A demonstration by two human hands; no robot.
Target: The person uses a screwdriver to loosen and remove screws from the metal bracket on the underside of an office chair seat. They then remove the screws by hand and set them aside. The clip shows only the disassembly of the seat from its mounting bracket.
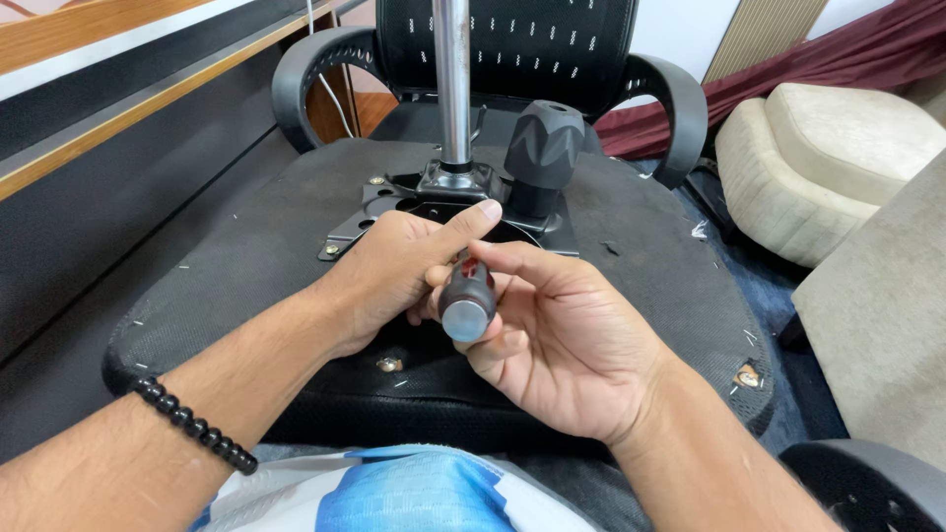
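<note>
Here the right hand (552, 335) is cradling a screwdriver (466, 300) by its dark handle, while the left hand (394, 271) is pinching what is probably its shaft, hidden behind the fingers. Both are hovering over an upturned office chair (246, 276), near its metal plate (414, 202) and chrome post (452, 79).

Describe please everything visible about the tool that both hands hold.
The screwdriver shows mostly its handle: dark, rubbery-looking, with a reddish part further up and a flat grey butt facing the camera. Its shaft is hidden behind the fingers. It points away, over the upturned chair seat. The right hand cradles it; the left hand pinches its front.
</note>
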